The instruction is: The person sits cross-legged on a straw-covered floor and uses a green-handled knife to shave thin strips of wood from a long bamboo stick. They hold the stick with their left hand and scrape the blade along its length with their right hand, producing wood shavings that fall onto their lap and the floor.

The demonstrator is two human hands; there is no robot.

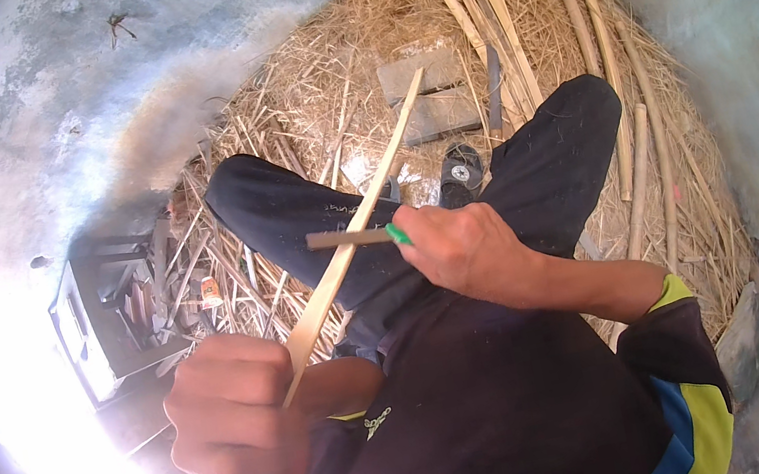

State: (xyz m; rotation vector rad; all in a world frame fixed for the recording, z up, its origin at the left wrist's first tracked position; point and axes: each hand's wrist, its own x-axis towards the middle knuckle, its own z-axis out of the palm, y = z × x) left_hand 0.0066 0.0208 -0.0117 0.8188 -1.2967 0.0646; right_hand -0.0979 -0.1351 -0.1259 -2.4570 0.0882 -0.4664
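Observation:
My left hand (234, 420) is closed in a fist round the near end of a long, pale strip of split wood or bamboo (381, 174). The strip slants up and away across my lap, narrowing toward its far tip. In my closed right hand (468, 247) is a flat, straight-bladed tool with a green handle (371, 235), most of the handle hidden by the fingers. Its blade points left and crosses the strip near the middle; whether the two touch I cannot tell. Both knees are bent out to the sides in dark trousers.
Two grey bricks (435, 115) lie beyond my shoe (460, 172). Beside them are a dark flat blade (494, 90) and several pale strips (491, 4). Round poles (635, 161) lie at the right on shavings. A dark open box (122, 303) stands at the left.

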